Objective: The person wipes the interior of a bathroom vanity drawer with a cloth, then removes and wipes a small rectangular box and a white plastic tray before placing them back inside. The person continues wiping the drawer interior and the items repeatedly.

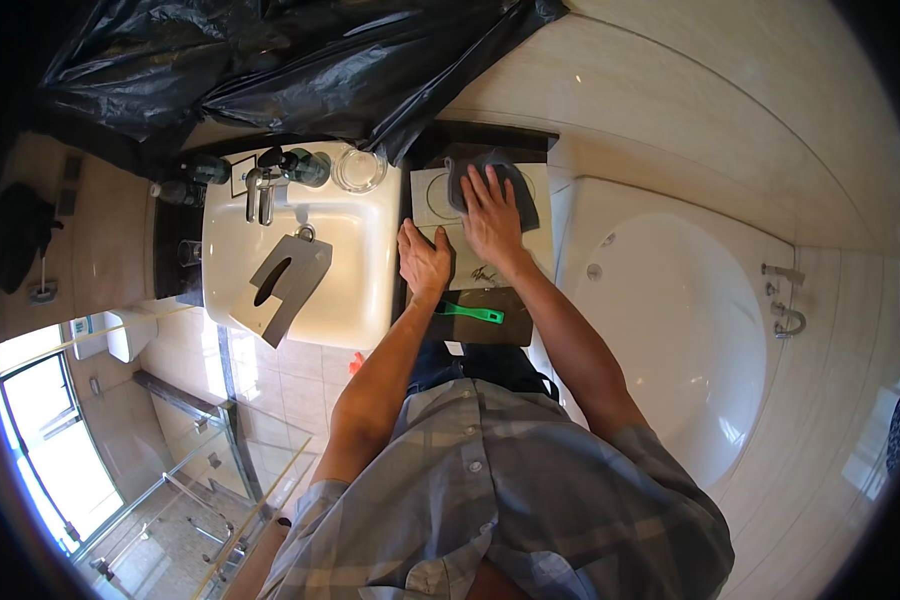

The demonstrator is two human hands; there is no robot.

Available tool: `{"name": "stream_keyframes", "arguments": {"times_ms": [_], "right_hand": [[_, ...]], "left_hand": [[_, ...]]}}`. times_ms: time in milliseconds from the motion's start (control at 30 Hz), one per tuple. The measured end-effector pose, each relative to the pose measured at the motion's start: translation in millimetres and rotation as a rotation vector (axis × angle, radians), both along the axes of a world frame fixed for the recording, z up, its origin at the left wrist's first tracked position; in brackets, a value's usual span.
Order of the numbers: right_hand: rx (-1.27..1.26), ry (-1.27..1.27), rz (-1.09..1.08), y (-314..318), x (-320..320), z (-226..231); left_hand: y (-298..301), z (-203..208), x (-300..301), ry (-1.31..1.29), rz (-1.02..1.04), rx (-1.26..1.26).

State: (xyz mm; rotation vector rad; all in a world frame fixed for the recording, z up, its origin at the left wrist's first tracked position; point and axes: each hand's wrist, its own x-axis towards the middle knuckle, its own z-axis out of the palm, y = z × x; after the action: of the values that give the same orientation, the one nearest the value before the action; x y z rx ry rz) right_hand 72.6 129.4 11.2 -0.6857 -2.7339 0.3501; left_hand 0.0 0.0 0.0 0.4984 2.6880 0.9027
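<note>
My right hand (492, 215) lies with its fingers spread on a dark grey cloth (528, 208), pressing it onto a pale rectangular panel (530, 250). The panel carries round outlines and some dark marks. At the panel's left edge rests my left hand (426, 262), fingers stretched out and apart, with nothing visible in it. Just nearer to me, a green-handled tool (478, 313) lies on the dark counter (515, 325); its head is hard to make out.
Left of my hands is a white sink (370, 240) with a chrome faucet (260, 195) and a grey slotted tissue box cover (295, 275) in it. Bottles (205, 168) and a glass dish (360, 170) stand behind. Black plastic sheeting (300, 70) hangs at the back; a bathtub (670, 320) lies right.
</note>
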Motion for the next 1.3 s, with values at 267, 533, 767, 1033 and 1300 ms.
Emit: {"name": "stream_keyframes", "arguments": {"times_ms": [267,533,767,1033,1300], "right_hand": [[-0.063,0.011,0.013,-54,45,5],[-0.051,-0.014,-0.13,-23,-7,-3],[-0.031,-0.034,0.025,-26,-63,-12],[-0.098,0.028,0.395,-39,-49,-4],[-0.053,0.08,0.474,-31,22,-7]], "left_hand": [[-5,-2,0,0.02,-0.009,0.004],[-4,-6,0,0.016,-0.015,0.006],[-13,-34,-8,0.083,0.002,0.218],[-20,-35,-11,-0.055,0.259,0.526],[-20,-38,-10,0.018,0.253,0.404]]}}
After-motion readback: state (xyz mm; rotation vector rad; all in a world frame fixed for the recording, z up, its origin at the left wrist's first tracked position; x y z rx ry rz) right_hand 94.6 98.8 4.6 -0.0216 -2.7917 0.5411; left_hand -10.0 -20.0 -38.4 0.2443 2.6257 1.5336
